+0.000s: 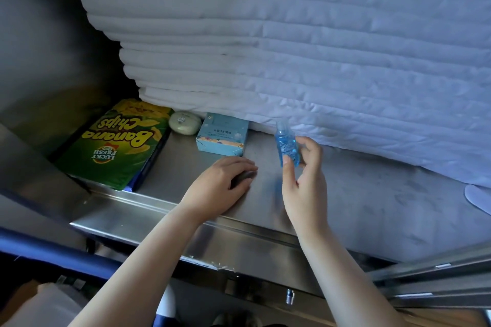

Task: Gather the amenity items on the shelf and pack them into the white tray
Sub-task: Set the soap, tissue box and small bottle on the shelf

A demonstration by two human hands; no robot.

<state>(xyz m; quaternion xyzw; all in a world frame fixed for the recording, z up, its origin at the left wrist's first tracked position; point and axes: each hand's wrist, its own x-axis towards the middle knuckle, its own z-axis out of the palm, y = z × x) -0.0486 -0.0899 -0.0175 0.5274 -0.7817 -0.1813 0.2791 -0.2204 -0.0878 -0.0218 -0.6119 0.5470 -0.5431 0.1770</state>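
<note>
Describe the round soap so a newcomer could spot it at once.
Find the tall stack of folded white linens on the steel shelf. At its lower left corner, between the green banana chips bag and the light blue box, lies the soap. It alone is small, round and pale.

The left hand (223, 183) covers something dark under its curled fingers; whether that is an object or a shadow cannot be told. The right hand (304, 183) hides the lower part of the blue bottle (285, 141), whose label is blurred. The print on the light blue box (221, 135) is too small to read. A dark blue packet (144, 171) lies mostly hidden under the banana chips bag (117, 141). The white linens (292, 34) run off the top and right edges, and a white shape (478, 198) is cut by the right edge
</note>
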